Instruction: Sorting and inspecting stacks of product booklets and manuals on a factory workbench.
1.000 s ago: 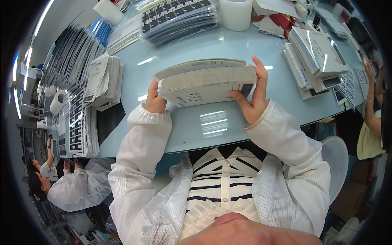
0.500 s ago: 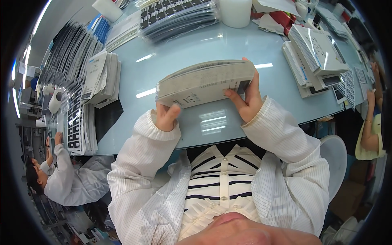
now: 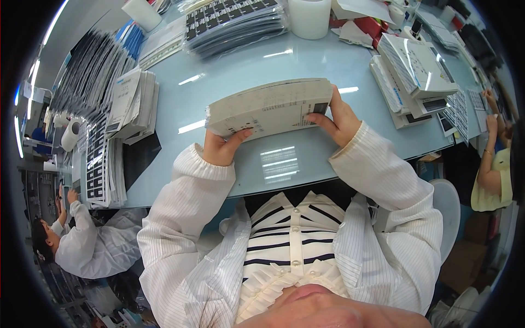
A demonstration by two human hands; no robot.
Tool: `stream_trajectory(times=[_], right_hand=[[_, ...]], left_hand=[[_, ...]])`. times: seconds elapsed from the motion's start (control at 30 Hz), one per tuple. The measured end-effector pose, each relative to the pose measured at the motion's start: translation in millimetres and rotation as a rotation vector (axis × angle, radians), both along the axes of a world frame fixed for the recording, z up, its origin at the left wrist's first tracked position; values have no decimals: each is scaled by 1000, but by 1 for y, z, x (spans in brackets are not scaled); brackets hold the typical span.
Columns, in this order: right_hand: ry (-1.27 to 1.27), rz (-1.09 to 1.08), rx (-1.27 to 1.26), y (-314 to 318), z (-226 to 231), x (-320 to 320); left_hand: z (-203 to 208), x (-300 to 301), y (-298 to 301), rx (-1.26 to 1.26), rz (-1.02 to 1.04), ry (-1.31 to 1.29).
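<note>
Between my two hands is a thick stack of white printed sheets (image 3: 273, 112), held up on its long edge over the table. My left hand (image 3: 223, 146) grips the stack's left end, with its thumb across the near face. At the right end my right hand (image 3: 340, 121) is closed round the stack, thumb on the near face beside a dark printed patch. The fingers behind the stack are hidden on both sides.
On the glossy pale-blue table (image 3: 229, 82), stacks of white printed cards (image 3: 131, 104) stand at left and more stacks (image 3: 418, 68) at right. A bagged pile of dark-patterned sheets (image 3: 235, 27) and a white roll (image 3: 309, 17) lie at the back. Co-workers sit at both sides.
My left thumb has come down onto the near face of the stack. The stack has tilted slightly, its near face turning a little more upright.
</note>
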State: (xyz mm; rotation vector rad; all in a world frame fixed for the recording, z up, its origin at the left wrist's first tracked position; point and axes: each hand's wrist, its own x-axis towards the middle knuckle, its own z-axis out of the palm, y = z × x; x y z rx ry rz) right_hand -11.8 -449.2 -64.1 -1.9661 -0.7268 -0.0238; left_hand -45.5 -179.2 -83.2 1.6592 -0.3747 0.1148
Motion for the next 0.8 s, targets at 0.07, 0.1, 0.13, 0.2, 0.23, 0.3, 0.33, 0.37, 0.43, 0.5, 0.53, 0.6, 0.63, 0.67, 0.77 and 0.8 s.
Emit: stream_trajectory(times=[0.07, 0.1, 0.13, 0.2, 0.23, 0.3, 0.33, 0.37, 0.43, 0.5, 0.53, 0.6, 0.63, 0.67, 0.77, 0.8], right_hand=[[10, 19, -19, -2, -1, 2], [4, 17, -24, -2, -3, 2], [56, -9, -38, 0, -6, 1], [102, -37, -55, 2, -10, -1], [91, -18, 31, 5, -11, -4], [74, -1, 114, 8, -14, -5], [13, 23, 146, 9, -16, -5], [-49, 47, 177, 10, -17, -5], [27, 49, 219, 8, -13, -3], [105, 53, 263, 9, -7, -3], [106, 41, 386, 11, -4, -4], [106, 28, 508, 16, 4, -7], [132, 69, 532, 20, 8, -10], [158, 111, 557, 22, 10, -13], [208, 126, 556, 21, 15, -16], [210, 128, 556, 18, 13, -12]], left_hand=[[0, 1, -2, -17, 3, -7], [0, 1, -3, -22, 0, -13], [0, 1, -2, -13, 4, -7], [-3, 1, -1, -7, 5, -6], [-5, 1, -1, -22, -1, -2], [-6, 2, 1, -39, -11, -1], [-6, 2, 1, -44, -28, 11], [-6, 2, 1, -48, -45, 24], [-3, 2, 1, -73, -52, 45], [1, 0, 2, -97, -58, 69], [4, 0, 3, -135, -51, 100], [10, 1, -1, -172, -45, 131], [15, 3, -5, -206, -51, 61], [17, 4, -6, -239, -57, -9], [14, 4, -3, -219, -73, -13], [14, 5, 0, -219, -71, -12]])
